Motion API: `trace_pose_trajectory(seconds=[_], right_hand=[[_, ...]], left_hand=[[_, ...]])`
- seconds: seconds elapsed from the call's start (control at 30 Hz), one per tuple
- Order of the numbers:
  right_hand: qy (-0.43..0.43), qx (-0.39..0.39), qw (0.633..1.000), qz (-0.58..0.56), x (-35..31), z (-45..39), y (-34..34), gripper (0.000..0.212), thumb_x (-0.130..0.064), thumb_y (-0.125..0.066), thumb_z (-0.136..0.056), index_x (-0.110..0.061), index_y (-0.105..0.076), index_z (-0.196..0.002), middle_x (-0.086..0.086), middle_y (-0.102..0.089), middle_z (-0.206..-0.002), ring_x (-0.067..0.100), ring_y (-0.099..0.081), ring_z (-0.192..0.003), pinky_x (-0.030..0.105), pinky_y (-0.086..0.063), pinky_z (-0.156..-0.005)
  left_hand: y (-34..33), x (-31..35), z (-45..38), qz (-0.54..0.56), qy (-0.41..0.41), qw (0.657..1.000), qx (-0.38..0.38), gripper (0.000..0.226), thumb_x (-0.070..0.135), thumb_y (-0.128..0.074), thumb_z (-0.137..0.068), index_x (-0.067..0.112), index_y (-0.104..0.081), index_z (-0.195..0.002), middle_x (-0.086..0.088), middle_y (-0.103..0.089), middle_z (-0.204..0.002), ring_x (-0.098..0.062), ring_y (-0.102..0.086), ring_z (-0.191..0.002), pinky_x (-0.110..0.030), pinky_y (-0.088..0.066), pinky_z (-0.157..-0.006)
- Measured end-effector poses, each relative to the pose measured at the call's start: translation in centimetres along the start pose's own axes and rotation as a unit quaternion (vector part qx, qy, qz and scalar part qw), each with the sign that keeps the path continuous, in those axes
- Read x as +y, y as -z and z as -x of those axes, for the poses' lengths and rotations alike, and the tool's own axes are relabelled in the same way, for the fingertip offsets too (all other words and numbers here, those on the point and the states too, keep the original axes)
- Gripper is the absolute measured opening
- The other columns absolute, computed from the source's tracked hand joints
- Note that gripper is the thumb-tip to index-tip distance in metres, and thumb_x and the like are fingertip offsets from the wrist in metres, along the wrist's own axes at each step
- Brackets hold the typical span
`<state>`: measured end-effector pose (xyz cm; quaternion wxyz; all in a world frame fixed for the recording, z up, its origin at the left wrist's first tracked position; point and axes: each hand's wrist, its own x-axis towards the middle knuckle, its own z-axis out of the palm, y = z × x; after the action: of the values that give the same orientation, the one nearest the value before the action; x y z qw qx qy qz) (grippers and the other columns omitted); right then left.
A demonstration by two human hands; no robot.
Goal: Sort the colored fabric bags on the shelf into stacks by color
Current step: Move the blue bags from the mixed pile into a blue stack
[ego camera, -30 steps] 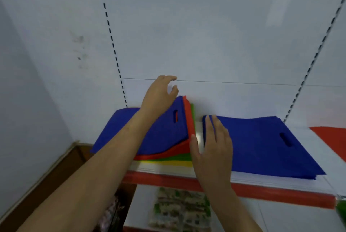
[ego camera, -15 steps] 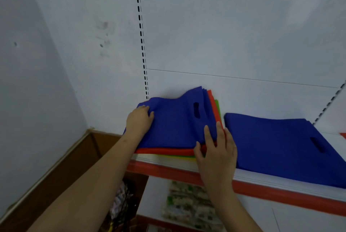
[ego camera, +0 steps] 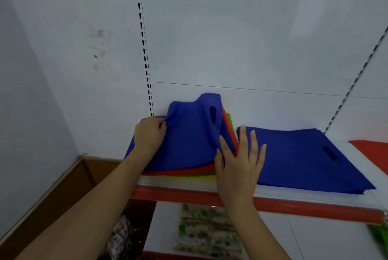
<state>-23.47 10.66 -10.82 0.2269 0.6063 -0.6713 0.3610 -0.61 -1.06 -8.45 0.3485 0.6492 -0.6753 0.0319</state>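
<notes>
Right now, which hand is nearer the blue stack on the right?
Right. The right hand lies open at the blue stack's left edge, fingers touching or nearly so. The left hand grips the mixed pile's top blue bag, further left.

Mixed pile (ego camera: 189,172) on shelf (ego camera: 315,207): top blue bag (ego camera: 189,140) bunched, over red, green, yellow layers. Left hand (ego camera: 150,135) grips the top blue bag's left edge; right hand (ego camera: 239,163) flat, fingers straight, on its right edge. Blue stack (ego camera: 304,159) just right of pile. Red bag (ego camera: 373,150) further right.
</notes>
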Motion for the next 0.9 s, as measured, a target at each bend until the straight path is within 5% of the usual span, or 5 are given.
trace_pose_trajectory(seconds=[0.37,0.57,0.67,0.73,0.9], right_hand=[[-0.156,0.070,0.969,-0.176,13.3,-1.9,5.5,0.049,-0.042,-0.034,-0.101,-0.025,-0.049,-0.144,-0.006,-0.027,-0.160,0.001,-0.036,-0.132,0.021,-0.047,-0.082],[-0.256,0.057,0.944,-0.200,22.0,-1.6,6.6,0.042,-0.022,-0.045,-0.103,-0.011,-0.049,-0.143,0.004,-0.050,-0.146,0.017,-0.048,-0.131,0.024,-0.035,-0.103],[-0.286,0.013,0.945,-0.158,25.3,-0.4,5.1,0.040,-0.014,-0.050,-0.100,-0.005,-0.052,-0.139,0.009,-0.048,-0.147,0.023,-0.047,-0.133,0.027,-0.033,-0.108],[-0.291,-0.040,0.951,-0.096,26.9,0.8,3.7,0.041,-0.015,-0.054,-0.099,-0.002,-0.053,-0.138,0.013,-0.046,-0.148,0.031,-0.041,-0.137,0.039,-0.034,-0.114],[-0.279,-0.056,0.958,0.018,27.9,2.9,1.9,0.043,-0.026,-0.049,-0.100,-0.011,-0.053,-0.140,0.017,-0.035,-0.155,0.038,-0.032,-0.141,0.051,-0.028,-0.115]], left_hand=[[-0.2,18.4,-0.3,0.117,-0.116,0.986,-0.007,0.036,0.024,-0.040,-0.102,0.008,-0.059,-0.076,-0.002,-0.058,-0.071,-0.018,-0.054,-0.066,-0.035,-0.041,-0.057],[-5.7,26.0,0.7,0.077,-0.189,0.979,-0.028,0.029,0.020,-0.038,-0.104,0.014,-0.045,-0.076,-0.001,-0.053,-0.080,-0.017,-0.051,-0.075,-0.029,-0.032,-0.061],[-10.1,26.9,1.5,0.060,-0.170,0.977,-0.117,0.026,0.020,-0.037,-0.105,0.008,-0.058,-0.111,-0.009,-0.061,-0.116,-0.026,-0.056,-0.110,-0.037,-0.046,-0.087],[-13.0,26.4,2.3,-0.022,-0.118,0.962,-0.246,0.051,0.028,-0.036,-0.105,0.008,-0.030,-0.152,-0.016,-0.027,-0.159,-0.035,-0.022,-0.147,-0.049,-0.029,-0.116],[-16.3,25.0,5.2,-0.052,-0.004,0.928,-0.369,0.064,0.047,-0.032,-0.104,0.020,-0.010,-0.158,-0.017,0.013,-0.163,-0.045,0.008,-0.148,-0.054,-0.017,-0.120]])
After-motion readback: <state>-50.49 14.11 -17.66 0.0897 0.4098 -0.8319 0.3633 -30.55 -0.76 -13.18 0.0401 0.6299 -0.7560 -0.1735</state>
